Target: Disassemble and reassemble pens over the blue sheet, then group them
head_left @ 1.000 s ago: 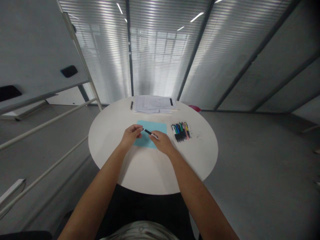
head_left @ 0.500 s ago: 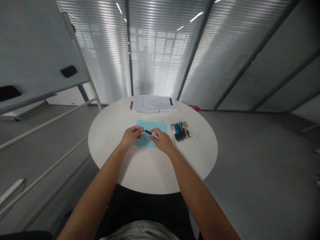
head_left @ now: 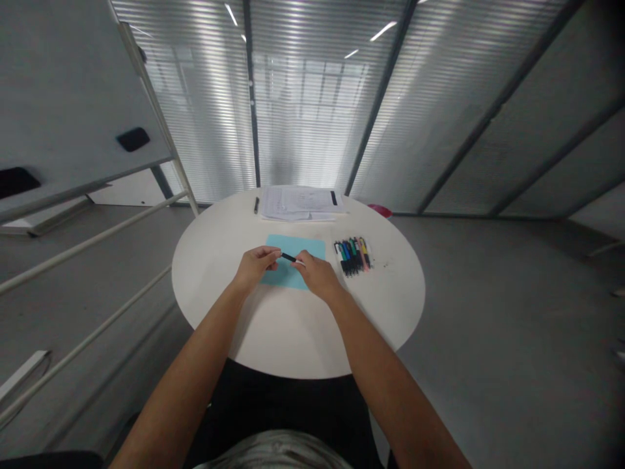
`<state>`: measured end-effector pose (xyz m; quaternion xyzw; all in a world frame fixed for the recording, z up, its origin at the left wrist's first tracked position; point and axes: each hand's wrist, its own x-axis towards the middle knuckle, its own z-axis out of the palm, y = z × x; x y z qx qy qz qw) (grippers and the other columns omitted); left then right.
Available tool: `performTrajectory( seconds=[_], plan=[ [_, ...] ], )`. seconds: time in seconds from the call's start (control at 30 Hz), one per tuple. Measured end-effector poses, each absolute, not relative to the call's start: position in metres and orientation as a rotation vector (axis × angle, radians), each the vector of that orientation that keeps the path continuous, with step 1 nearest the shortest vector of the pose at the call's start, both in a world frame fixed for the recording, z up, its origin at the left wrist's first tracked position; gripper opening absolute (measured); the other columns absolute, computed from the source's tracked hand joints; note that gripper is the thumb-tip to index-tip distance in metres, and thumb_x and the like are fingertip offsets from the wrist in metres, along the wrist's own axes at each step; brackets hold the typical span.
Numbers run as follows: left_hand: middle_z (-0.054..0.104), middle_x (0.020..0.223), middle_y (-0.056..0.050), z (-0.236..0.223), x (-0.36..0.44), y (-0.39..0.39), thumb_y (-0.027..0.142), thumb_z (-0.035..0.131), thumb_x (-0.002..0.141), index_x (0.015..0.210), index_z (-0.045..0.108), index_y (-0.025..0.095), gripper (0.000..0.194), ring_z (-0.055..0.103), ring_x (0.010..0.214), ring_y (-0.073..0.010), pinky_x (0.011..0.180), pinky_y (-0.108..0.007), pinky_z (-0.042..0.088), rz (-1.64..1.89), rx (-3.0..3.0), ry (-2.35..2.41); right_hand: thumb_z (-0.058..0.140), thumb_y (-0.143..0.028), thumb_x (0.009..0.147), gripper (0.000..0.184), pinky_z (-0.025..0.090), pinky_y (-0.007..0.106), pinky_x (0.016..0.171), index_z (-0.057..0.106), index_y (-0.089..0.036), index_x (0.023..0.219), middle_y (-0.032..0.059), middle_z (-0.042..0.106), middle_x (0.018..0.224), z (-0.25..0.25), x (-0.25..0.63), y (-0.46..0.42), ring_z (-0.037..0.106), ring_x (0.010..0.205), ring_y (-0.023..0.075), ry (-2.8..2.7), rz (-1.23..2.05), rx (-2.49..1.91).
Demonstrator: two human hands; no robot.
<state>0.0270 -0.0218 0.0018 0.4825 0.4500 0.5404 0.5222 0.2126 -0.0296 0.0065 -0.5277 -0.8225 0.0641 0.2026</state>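
A black and white pen (head_left: 288, 258) is held between my two hands over a light blue sheet (head_left: 312, 246). My left hand (head_left: 254, 266) pinches its left end. My right hand (head_left: 316, 272) has thumb and fingers closed on the right, white end, covering part of it. Just right of that hand lies a row of several pens (head_left: 352, 256) in black, blue, green, pink and yellow, side by side on the white round table (head_left: 293, 345).
A stack of papers (head_left: 297, 203) lies at the table's far edge, with a dark pen (head_left: 256, 205) left of it. A whiteboard on a white frame (head_left: 180, 176) stands at left. Behind the table is a glass wall with blinds (head_left: 307, 117).
My right-hand fingers have closed in further on the pen's white end, so less of it shows. My left hand stays in about the same place.
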Motion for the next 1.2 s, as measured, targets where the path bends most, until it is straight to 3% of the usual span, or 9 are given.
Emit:
performTrajectory(
  seconds=[0.23, 0.6, 0.83, 0.97, 1.2],
  plan=[
    [0.060, 0.061, -0.002, 0.004, 0.027, -0.023, 0.043, 0.076, 0.062, 0.083, 0.069, 0.012, 0.039, 0.054, 0.055, -0.0102, 0.059, -0.026, 0.044, 1.288, 1.129, 1.044, 0.037, -0.039, 0.097, 0.025, 0.037, 0.025, 0.065, 0.051, -0.022, 0.108, 0.0061, 0.067, 0.105, 0.014, 0.209, -0.034, 0.063, 0.092, 0.0195, -2.353, 0.027, -1.560],
    [0.063, 0.072, -0.003, -0.001, 0.027, -0.021, 0.037, 0.078, 0.061, 0.088, 0.069, 0.012, 0.037, 0.056, 0.062, -0.0113, 0.062, -0.028, 0.047, 1.297, 1.080, 0.940, 0.027, -0.032, 0.099, 0.029, 0.037, 0.024, 0.067, 0.054, -0.022, 0.100, 0.0042, 0.065, 0.094, 0.010, 0.210, -0.035, 0.061, 0.080, 0.0147, -2.310, 0.225, -1.335],
    [0.061, 0.072, -0.002, 0.000, 0.028, -0.023, 0.037, 0.078, 0.061, 0.089, 0.069, 0.013, 0.038, 0.056, 0.064, -0.0113, 0.063, -0.028, 0.047, 1.287, 1.047, 0.868, 0.047, -0.041, 0.091, 0.028, 0.039, 0.025, 0.066, 0.045, -0.021, 0.110, 0.0032, 0.062, 0.089, -0.001, 0.211, -0.031, 0.059, 0.076, 0.0159, -2.098, 0.411, -1.260],
    [0.062, 0.071, -0.003, 0.000, 0.027, -0.021, 0.038, 0.078, 0.062, 0.088, 0.069, 0.013, 0.037, 0.056, 0.062, -0.0111, 0.062, -0.028, 0.047, 1.303, 1.051, 0.885, 0.043, -0.042, 0.093, 0.022, 0.036, 0.024, 0.062, 0.049, -0.021, 0.099, 0.0026, 0.063, 0.085, -0.004, 0.210, -0.027, 0.058, 0.074, 0.0158, -2.106, 0.417, -1.305],
    [0.062, 0.072, -0.003, 0.000, 0.027, -0.020, 0.040, 0.078, 0.061, 0.086, 0.070, 0.013, 0.038, 0.056, 0.062, -0.0112, 0.061, -0.028, 0.046, 1.335, 1.076, 0.932, 0.028, -0.039, 0.099, 0.033, 0.035, 0.022, 0.065, 0.055, -0.022, 0.093, 0.0002, 0.062, 0.079, 0.002, 0.213, -0.030, 0.056, 0.071, 0.0127, -2.243, 0.308, -1.269]
  ],
)
